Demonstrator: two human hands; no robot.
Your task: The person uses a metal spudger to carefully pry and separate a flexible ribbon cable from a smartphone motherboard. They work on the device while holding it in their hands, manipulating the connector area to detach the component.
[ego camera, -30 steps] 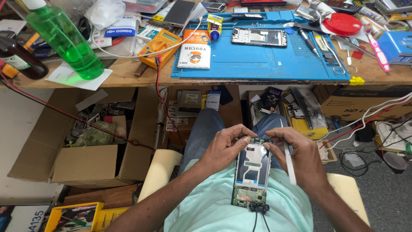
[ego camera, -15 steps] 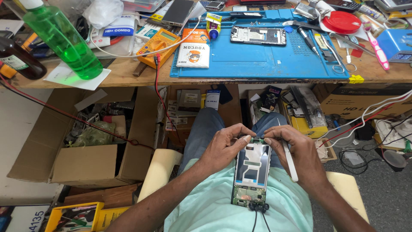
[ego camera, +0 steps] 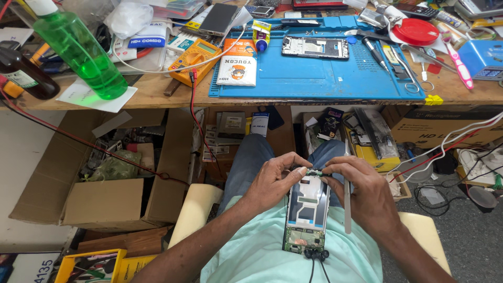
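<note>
Head view: both thumbs are now brought together at the far end of the opened phone, which is pinched by the left hand and the right hand, white tweezers tucked under the right.

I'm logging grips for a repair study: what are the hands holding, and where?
Both hands, left and right, pinch the top end of an opened phone. The right also grips tweezers along their middle.

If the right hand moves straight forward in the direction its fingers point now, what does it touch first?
The right hand points left across the top end of the opened phone. Its fingertips already rest on the small part there, so going on it would probably meet the left hand's fingers first, though depth is hard to judge.
</note>
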